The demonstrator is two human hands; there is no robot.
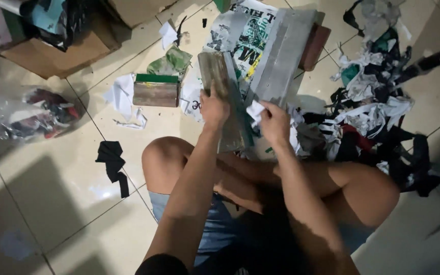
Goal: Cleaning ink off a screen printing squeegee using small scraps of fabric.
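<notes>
I sit cross-legged on a tiled floor. My left hand [214,108] grips a long wooden squeegee [225,97] with a greenish rubber edge, held upright and leaning against my knee. My right hand [275,122] holds a small white rag [255,110] pressed against the squeegee's right side. Just behind it a larger grey squeegee [281,56] lies on printed paper [243,35].
A shorter green-topped squeegee [156,90] lies on the floor to the left. A heap of black, white and red cloth scraps [373,112] fills the right. A clear plastic bag of scraps [31,114], a black rag [112,159] and cardboard boxes [57,51] are at left.
</notes>
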